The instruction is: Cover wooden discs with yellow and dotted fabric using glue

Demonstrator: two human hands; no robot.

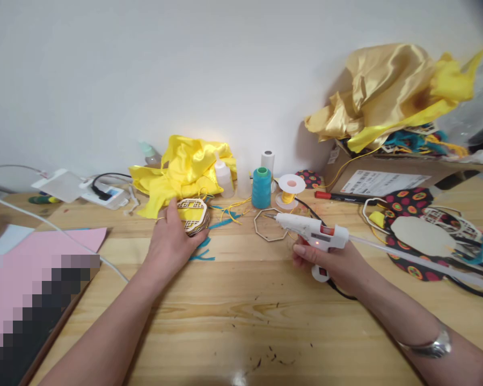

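Note:
My left hand (169,236) is closed around a stack of round wooden lattice pieces with yellow fabric (193,214), resting on the wooden table (233,311). My right hand (332,262) grips a white hot glue gun (312,231), its nozzle pointing left toward a thin wooden octagon frame (269,225) that lies flat between the two hands. A clear glue stick sticks out of the gun's back to the right. Blue ribbon scraps (209,244) lie beside the left hand.
Behind stand crumpled yellow cloth (185,169), a teal thread spool (261,187), a white spool (268,160), a yellow cord reel (291,188) and small bottles. A cardboard box (382,179) with gold fabric is at right, patterned cutouts (422,236) before it. Pink paper (44,257) lies left.

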